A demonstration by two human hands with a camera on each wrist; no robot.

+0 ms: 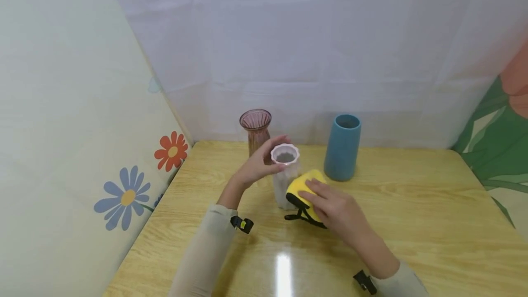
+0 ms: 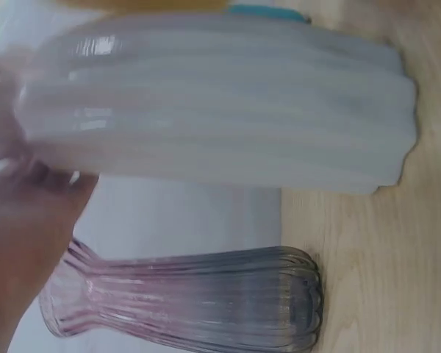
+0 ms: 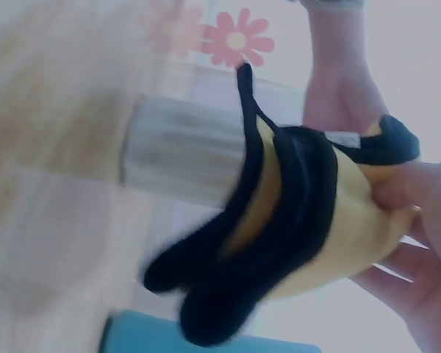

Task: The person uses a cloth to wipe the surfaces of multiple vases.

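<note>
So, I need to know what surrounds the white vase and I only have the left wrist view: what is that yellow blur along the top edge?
Observer: It's a yellow cloth, held by the right hand.
Operator: And the teal sliver beside it?
Observer: The head view shows that as a blue vase, standing upright on the table with its open mouth at the top.

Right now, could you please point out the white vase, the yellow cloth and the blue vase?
White vase (image 2: pixel 224 107), left wrist view, ribbed body.
Yellow cloth (image 1: pixel 301 182), head view, uncovered upper part.
Blue vase (image 1: pixel 342 152), head view, side wall.
</note>
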